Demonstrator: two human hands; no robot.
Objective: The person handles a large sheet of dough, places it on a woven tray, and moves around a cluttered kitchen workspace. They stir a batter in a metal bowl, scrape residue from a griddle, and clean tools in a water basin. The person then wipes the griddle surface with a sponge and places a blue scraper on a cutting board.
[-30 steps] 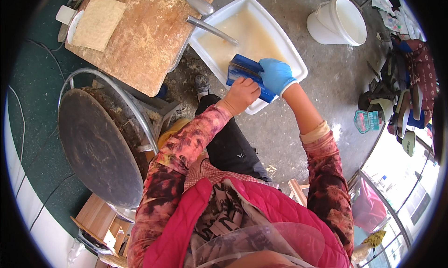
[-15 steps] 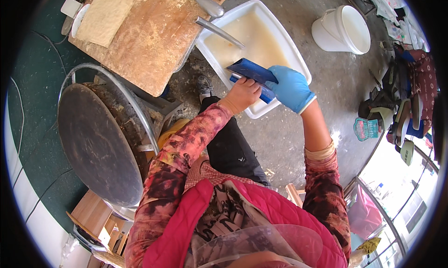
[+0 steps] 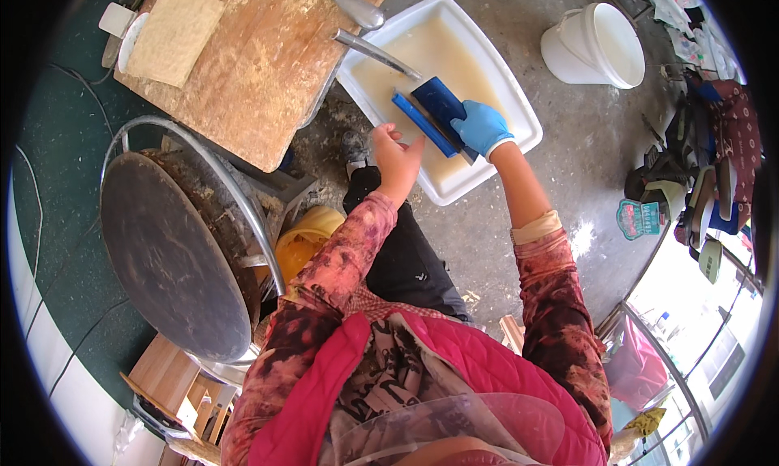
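Over the white rectangular tub (image 3: 531,117) of cloudy pale liquid (image 3: 458,52), my right hand (image 3: 484,128), in a blue glove, grips a dark blue flat scraper-like tool (image 3: 439,101). Alongside that tool lies a brighter blue bar (image 3: 423,125); I cannot tell whether the two are joined. My bare left hand (image 3: 398,161) is apart from both, near the tub's left edge, with thumb and fingers spread and nothing in them. A metal rod-like handle (image 3: 375,52) slants from the board's edge into the tub.
To the left stands a round dark griddle (image 3: 174,255) with a curved metal rail (image 3: 207,153). Above it, a floury wooden board (image 3: 251,68) bears a beige square sheet (image 3: 174,36) and a metal-handled blade (image 3: 357,7). A white bucket (image 3: 568,52) stands right; a yellow bucket (image 3: 304,239) sits by my leg.
My left hand has let go of the blue piece and drawn back to the left, opening. My right hand has lowered the dark blue tool slightly over the tub.
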